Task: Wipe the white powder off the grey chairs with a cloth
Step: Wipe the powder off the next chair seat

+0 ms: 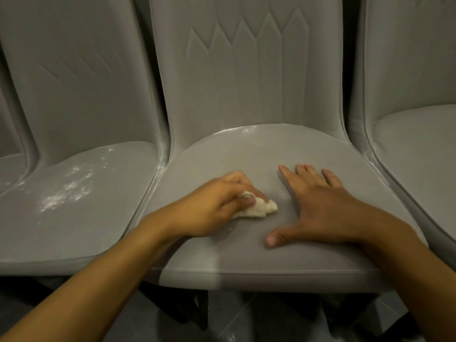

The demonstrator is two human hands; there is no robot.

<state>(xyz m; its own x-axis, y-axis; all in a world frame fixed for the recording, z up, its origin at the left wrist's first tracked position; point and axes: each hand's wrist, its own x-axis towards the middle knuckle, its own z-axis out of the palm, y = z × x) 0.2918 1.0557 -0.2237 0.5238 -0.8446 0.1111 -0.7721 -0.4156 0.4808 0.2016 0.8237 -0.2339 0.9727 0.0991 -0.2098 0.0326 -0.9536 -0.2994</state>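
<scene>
Grey upholstered middle chair [246, 149], head view: standing centre-frame, its rounded seat facing the camera and its stitched backrest rising behind; both hands are lying on this seat.
Cream crumpled cloth [261, 209]: lying on the middle seat, left of centre, bunched beneath the left hand, one wrinkled end sticking out toward the right hand.
Bare left hand [209, 206]: curling its fingers and thumb round the cloth and pressing it against the seat; the forearm is reaching in from the lower left.
Bare right hand [318, 206]: resting palm-down on the same seat, fingers lying straight and spread, thumb pointing toward the front edge; it is holding nothing and sitting near the cloth without touching it.
Rear-edge white powder [246, 130]: showing as a thin pale streak where the middle seat is meeting its backrest.
Grey padded left chair [74, 238]: standing just beside the middle chair, seat edges almost touching.
Left-seat powder patch [66, 191]: lying as scattered white flecks across the middle of that seat, thinning toward the back.
Grey padded right chair [419, 144]: standing just beside the middle chair, partly running out of frame.
Dark tiled floor [234, 317]: showing below the seat fronts.
Dark chair legs [192, 309]: standing under the middle seat, detail too dim to be telling.
</scene>
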